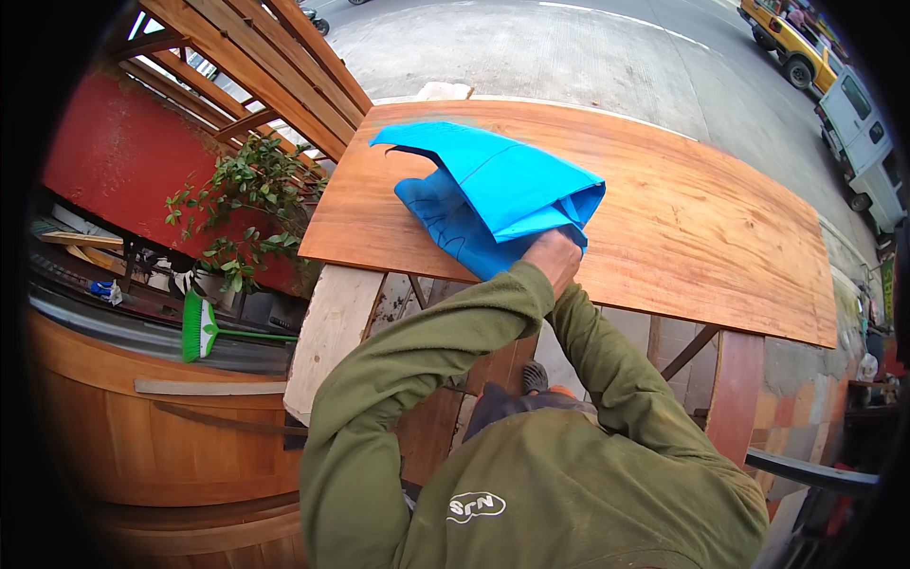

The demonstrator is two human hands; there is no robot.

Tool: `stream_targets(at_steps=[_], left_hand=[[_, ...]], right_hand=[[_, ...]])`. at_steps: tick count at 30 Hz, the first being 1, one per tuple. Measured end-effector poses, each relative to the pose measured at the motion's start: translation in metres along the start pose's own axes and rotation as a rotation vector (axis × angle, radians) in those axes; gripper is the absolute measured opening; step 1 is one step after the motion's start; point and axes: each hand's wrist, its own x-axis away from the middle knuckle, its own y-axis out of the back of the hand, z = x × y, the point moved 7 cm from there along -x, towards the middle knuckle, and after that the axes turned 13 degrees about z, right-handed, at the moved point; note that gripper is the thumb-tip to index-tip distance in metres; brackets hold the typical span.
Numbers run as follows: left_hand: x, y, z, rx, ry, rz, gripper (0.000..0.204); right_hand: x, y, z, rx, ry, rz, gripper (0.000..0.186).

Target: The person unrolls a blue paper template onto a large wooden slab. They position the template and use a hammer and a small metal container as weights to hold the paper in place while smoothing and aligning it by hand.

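A bright blue folded sheet lies bunched over a varnished wooden panel, with one corner reaching up to the left. Its darker underside carries black scrawled lines; I cannot tell whether it is paper or plastic. At the sheet's near right corner, my left hand is closed on the folded edge. My right forearm comes up to the same spot, but the left hand and sleeve hide most of the right hand, so its fingers do not show.
Pale and reddish boards hold up the panel. To the left are a potted plant, a green broom, stacked wooden panels and a slatted wooden frame. Beyond lies a road with a yellow vehicle and a white van.
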Motion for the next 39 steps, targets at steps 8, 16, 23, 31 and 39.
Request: stream_targets(at_steps=[8, 16, 23, 31, 39], left_hand=[[0.003, -0.125, -0.047, 0.572, 0.118, 0.209, 0.009], [0.122, -0.161, -0.01, 1.327, 0.054, -0.205, 0.065], [0.208, -0.276, 0.003, 2.394, 0.489, -0.028, 0.058], [0.147, -0.293, -0.019, 2.592, 0.898, -0.421, 0.043], [0.135, -0.271, 0.011, 2.3, 1.008, -0.525, 0.039]], right_hand=[[0.125, 0.046, 0.066, 0.406, 0.022, -0.38, 0.078], [0.122, -0.018, 0.095, 1.153, 0.157, -0.527, 0.068], [0.022, -0.027, 0.105, 1.991, 0.107, -0.358, 0.058], [-0.058, 0.021, 0.106, 1.771, -0.343, -0.259, 0.085], [-0.048, -0.09, 0.035, 2.213, -0.236, 0.837, 0.116]])
